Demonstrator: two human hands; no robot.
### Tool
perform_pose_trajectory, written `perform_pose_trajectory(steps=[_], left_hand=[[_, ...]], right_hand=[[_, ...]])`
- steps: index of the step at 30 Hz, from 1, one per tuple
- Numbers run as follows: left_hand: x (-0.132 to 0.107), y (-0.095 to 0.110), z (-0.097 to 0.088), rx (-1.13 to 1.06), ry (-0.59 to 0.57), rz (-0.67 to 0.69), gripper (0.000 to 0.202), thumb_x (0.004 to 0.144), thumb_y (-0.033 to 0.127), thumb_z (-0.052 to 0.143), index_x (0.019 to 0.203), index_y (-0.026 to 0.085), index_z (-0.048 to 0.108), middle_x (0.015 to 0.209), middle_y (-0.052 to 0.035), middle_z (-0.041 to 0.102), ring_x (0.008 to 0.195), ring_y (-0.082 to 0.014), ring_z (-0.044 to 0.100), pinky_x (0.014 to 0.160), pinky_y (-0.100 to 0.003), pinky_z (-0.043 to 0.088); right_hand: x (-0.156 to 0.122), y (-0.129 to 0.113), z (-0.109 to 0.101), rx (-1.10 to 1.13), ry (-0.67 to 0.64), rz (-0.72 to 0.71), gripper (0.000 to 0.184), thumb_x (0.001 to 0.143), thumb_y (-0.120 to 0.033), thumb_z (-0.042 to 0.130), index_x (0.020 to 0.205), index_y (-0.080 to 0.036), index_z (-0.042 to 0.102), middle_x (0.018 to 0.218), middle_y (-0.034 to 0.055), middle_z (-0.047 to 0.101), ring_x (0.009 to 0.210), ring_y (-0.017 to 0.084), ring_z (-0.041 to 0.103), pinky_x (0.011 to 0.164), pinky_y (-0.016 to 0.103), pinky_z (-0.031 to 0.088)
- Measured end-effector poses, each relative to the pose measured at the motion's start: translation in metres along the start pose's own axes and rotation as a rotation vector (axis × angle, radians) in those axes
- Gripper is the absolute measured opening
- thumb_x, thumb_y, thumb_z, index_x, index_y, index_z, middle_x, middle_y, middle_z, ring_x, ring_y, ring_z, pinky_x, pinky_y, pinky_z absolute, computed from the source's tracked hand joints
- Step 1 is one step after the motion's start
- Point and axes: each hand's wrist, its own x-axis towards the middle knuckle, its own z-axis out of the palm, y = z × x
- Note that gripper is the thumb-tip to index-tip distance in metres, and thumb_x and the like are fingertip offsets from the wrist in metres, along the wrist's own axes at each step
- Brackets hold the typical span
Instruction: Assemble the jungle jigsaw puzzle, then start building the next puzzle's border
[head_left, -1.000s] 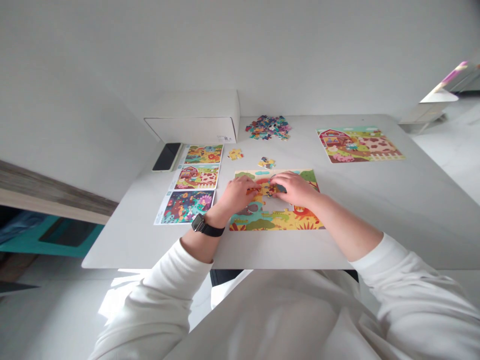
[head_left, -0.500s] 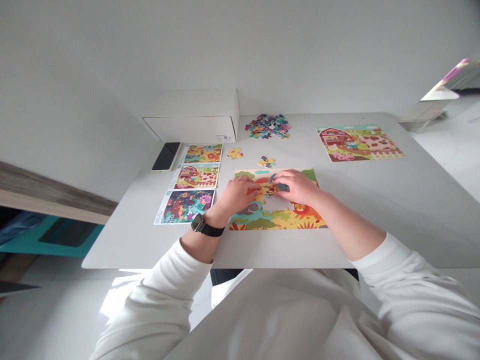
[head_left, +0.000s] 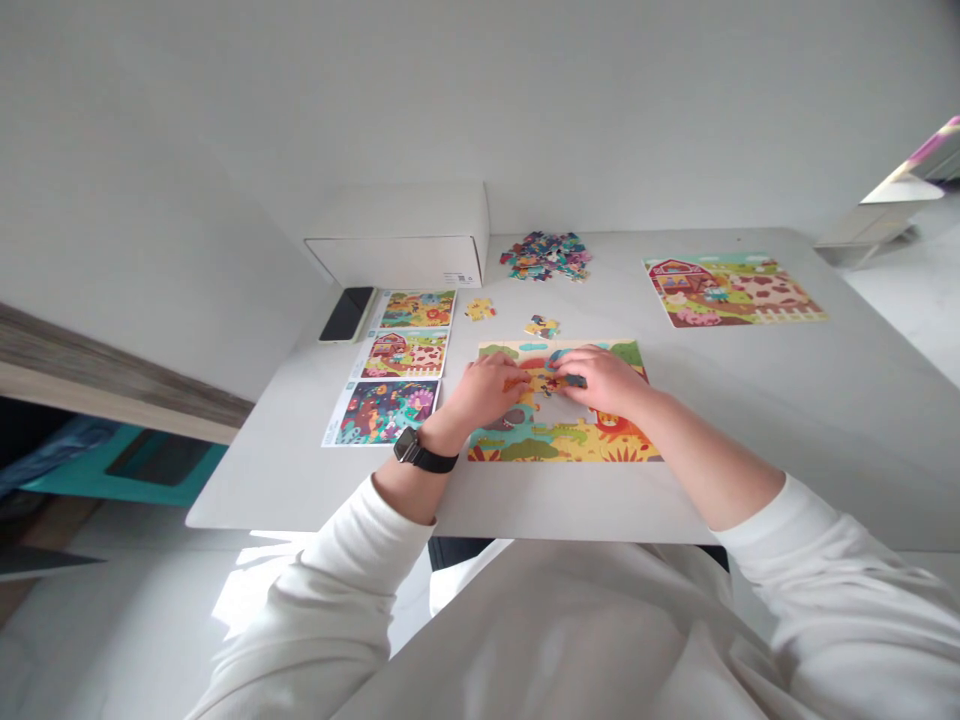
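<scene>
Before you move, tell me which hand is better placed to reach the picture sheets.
Left, probably: your left hand lies nearer the picture sheets, left of the jungle puzzle; your right hand is farther.

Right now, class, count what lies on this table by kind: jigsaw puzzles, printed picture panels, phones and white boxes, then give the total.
Jigsaw puzzles: 2
Printed picture panels: 3
Phones: 1
White boxes: 1
Total: 7

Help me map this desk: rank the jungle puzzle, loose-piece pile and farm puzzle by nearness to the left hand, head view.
From the left hand:
1. Jungle puzzle: under the hand.
2. Loose-piece pile: far table edge.
3. Farm puzzle: far right.
</scene>
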Motion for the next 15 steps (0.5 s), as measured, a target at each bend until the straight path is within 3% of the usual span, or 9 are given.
perform_pose_trajectory(steps=[5, 15], left_hand=[[0.0002, 0.0037, -0.0006, 0.014, -0.003, -0.016, 0.027, 0.101, 0.033, 0.067, 0.122, 0.03, 0.084, 0.129, -0.0082, 0.072, 0.12, -0.0303, 0.067, 0.111, -0.048, 0.051], [-0.0033, 0.0087, -0.0049, 0.019, -0.01, -0.012, 0.026, 0.101, 0.03, 0.066, 0.118, 0.032, 0.085, 0.129, -0.0073, 0.073, 0.121, -0.0295, 0.067, 0.112, -0.049, 0.051]], right_hand=[[-0.0011, -0.0016, -0.0012, -0.002, -0.038, -0.017, 0.02, 0.096, -0.02, 0.072, 0.105, -0.029, 0.087, 0.122, 0.0068, 0.083, 0.113, 0.03, 0.076, 0.105, 0.05, 0.058], [-0.0012, -0.0077, -0.0014, -0.04, -0.016, 0.005, 0.021, 0.096, -0.018, 0.073, 0.1, -0.03, 0.089, 0.119, 0.0064, 0.083, 0.11, 0.03, 0.077, 0.104, 0.049, 0.059]])
